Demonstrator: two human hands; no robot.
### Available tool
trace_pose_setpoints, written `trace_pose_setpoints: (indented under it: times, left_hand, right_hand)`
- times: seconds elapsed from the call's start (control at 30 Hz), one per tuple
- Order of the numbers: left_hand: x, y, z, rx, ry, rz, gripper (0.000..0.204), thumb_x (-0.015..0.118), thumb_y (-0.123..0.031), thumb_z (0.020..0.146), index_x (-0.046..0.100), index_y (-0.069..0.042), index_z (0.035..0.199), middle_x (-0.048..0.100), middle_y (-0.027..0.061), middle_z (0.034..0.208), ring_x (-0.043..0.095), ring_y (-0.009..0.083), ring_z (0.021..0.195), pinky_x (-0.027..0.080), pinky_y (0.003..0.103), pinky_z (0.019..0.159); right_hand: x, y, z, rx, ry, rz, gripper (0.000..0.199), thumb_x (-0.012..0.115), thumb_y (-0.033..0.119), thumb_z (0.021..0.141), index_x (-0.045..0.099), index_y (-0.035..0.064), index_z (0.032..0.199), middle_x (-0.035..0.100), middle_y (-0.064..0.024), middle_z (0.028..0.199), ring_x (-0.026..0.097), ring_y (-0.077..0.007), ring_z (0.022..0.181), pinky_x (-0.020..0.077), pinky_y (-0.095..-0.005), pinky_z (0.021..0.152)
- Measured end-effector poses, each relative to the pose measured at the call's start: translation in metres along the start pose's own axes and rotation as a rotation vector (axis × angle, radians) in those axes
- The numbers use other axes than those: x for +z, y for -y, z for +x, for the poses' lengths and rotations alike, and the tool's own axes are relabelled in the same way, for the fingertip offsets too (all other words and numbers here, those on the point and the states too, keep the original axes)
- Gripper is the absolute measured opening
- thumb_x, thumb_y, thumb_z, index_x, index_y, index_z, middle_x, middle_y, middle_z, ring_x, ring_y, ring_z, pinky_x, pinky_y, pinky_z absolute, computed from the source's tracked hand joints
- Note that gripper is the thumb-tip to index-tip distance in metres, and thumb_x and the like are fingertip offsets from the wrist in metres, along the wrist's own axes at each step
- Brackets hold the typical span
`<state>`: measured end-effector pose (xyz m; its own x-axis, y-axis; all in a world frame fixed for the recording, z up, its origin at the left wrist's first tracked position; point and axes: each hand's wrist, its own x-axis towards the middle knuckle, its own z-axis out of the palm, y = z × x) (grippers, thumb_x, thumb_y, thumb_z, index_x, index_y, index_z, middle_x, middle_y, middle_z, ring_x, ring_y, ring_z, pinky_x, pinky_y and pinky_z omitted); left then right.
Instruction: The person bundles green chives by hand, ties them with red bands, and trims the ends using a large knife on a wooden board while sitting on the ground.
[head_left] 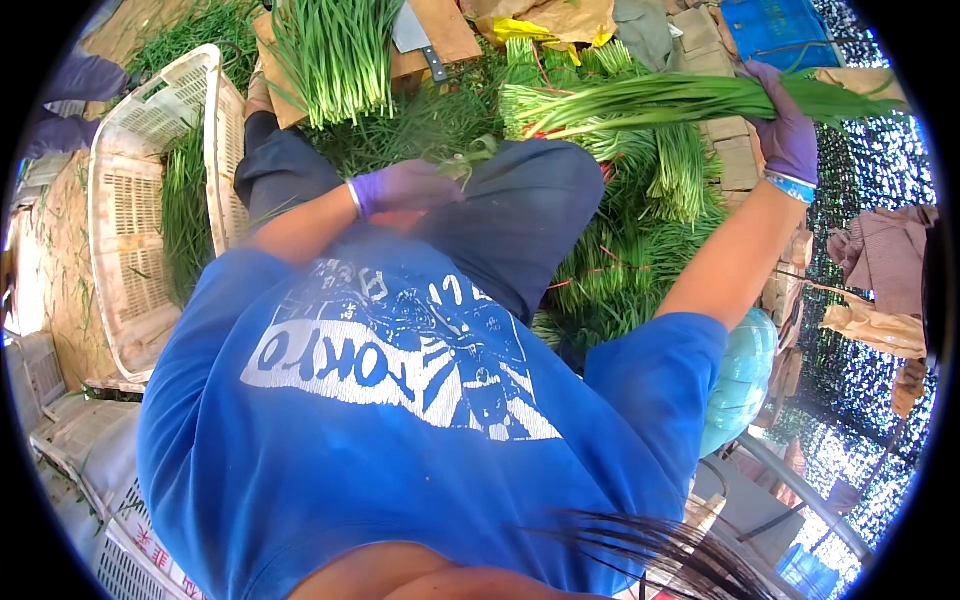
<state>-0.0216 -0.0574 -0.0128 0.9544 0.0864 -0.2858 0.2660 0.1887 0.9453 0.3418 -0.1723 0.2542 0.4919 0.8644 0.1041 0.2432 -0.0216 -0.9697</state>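
Right hand (783, 130) grips the garlic chive bunch (665, 100) by its leafy end, stems (560, 120) over the tied stack (682, 178), probably so they line up; left hand (412, 188) sits left of that stack (blurry, can't tell its grip).

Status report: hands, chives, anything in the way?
Right hand gripping garlic chives. Left hand blurred, grip unclear. Stacked chive bundles close by; nothing visibly blocking.
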Motion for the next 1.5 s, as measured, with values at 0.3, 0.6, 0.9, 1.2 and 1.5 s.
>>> trace_pose_setpoints:
  times: [0.3, 0.6, 0.9, 1.2, 1.5]
  left_hand:
    - [-0.012, -0.016, 0.024, 0.131, -0.071, 0.220, 0.073, 0.064, -0.035, 0.075, 0.026, -0.010, 0.133, 0.048, 0.0109, 0.120, 0.049, 0.0237, 0.106, 0.039, 0.033, 0.089]
    - [0.013, -0.061, 0.034, 0.289, -0.302, -0.516, 0.021, 0.057, -0.016, 0.082, 0.056, -0.002, 0.098, 0.057, 0.0005, 0.072, 0.051, 0.0062, 0.061, 0.042, 0.019, 0.055]
    - [-0.045, 0.039, -0.003, -0.047, -0.513, -0.727, 0.022, 0.051, -0.025, 0.085, 0.056, -0.004, 0.091, 0.051, -0.0018, 0.067, 0.045, 0.0097, 0.057, 0.039, 0.024, 0.053]
    - [-0.017, -0.044, 0.008, 0.487, -0.379, -0.131, 0.048, 0.059, -0.020, 0.079, 0.045, -0.004, 0.122, 0.055, 0.0016, 0.103, 0.052, 0.0098, 0.091, 0.042, 0.025, 0.082]
    - [-0.016, -0.020, 0.021, 0.330, -0.147, -0.224, 0.017, 0.057, -0.016, 0.081, 0.060, 0.000, 0.088, 0.060, 0.0030, 0.082, 0.054, 0.0100, 0.075, 0.043, 0.023, 0.072]
  right_hand:
    - [0.009, -0.012, -0.003, -0.007, -0.055, 0.114, 0.023, 0.059, 0.013, 0.080, 0.058, -0.0050, 0.095, 0.059, -0.0111, 0.091, 0.059, -0.0193, 0.084, 0.0523, -0.0303, 0.069]
    - [0.056, -0.048, -0.009, 0.026, 0.022, 0.300, 0.018, 0.058, 0.011, 0.081, 0.059, -0.0017, 0.094, 0.061, -0.0109, 0.089, 0.058, -0.0207, 0.083, 0.0474, -0.0341, 0.074]
    - [0.050, -0.069, -0.003, 0.130, -0.090, 0.366, 0.020, 0.060, 0.013, 0.080, 0.058, -0.0006, 0.094, 0.060, -0.0092, 0.088, 0.059, -0.0211, 0.081, 0.0485, -0.0366, 0.072]
    - [0.068, -0.081, -0.021, -0.216, 0.198, 0.375, 0.022, 0.062, 0.018, 0.078, 0.057, -0.0001, 0.089, 0.059, -0.0111, 0.088, 0.056, -0.0216, 0.083, 0.0448, -0.0359, 0.078]
    - [0.075, -0.090, -0.029, -0.234, 0.294, 0.393, 0.024, 0.063, 0.021, 0.077, 0.058, -0.0008, 0.085, 0.059, -0.0129, 0.086, 0.056, -0.0247, 0.082, 0.0450, -0.0400, 0.077]
